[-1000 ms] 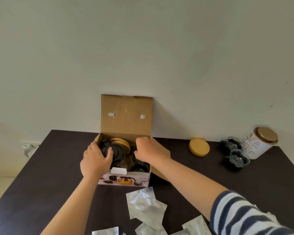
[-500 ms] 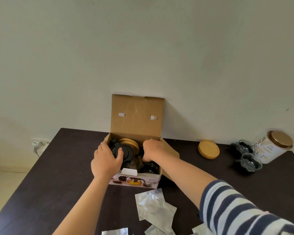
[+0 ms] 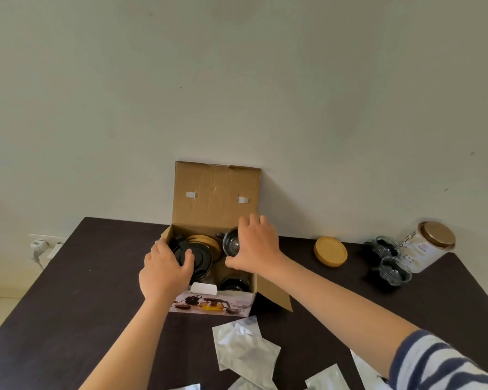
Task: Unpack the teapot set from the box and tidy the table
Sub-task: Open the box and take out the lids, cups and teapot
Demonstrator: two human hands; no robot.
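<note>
The right hand [image 3: 258, 246] gripped a glass cup [image 3: 231, 244] above the open box [image 3: 214, 304]; the left hand [image 3: 164, 270] held the teapot [image 3: 196, 256] inside.

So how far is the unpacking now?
Done: two glass cups and one coaster stand out by the jar. In hand: right hand lifts a third cup from the box; left hand grips the teapot. Left: teapot, coasters, another cup inside, and the pouches.
</note>
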